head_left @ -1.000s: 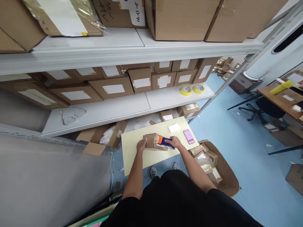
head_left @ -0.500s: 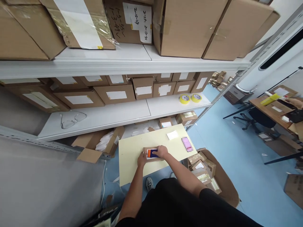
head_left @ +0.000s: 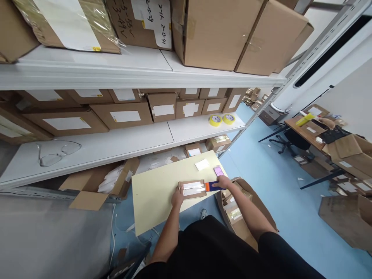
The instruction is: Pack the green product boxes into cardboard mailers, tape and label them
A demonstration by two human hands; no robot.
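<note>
On a pale yellow tabletop (head_left: 154,197) lies a small cardboard box (head_left: 192,196) with a white label (head_left: 190,186) on top. My left hand (head_left: 177,197) is closed around the box's left end. In my right hand (head_left: 223,182) is a blue and orange tape dispenser (head_left: 214,186), its orange end at the box's right edge. A shiny strip, apparently clear tape, runs over the label. Behind the box lie a white paper slip (head_left: 202,164) and a pink, pixelated object (head_left: 218,171), just beyond my right hand.
A shelf (head_left: 139,142) in front carries boxes, eyeglasses (head_left: 59,153) and two yellow tape rolls (head_left: 215,120). An open carton with white contents (head_left: 112,178) stands left of the tabletop. A large carton of parcels (head_left: 263,211) stands at the right, below the tabletop.
My right hand has drawn the tape dispenser rightward, from on top of the box to its right end. The label now shows. My left hand stays on the box; the camera view has shifted right.
</note>
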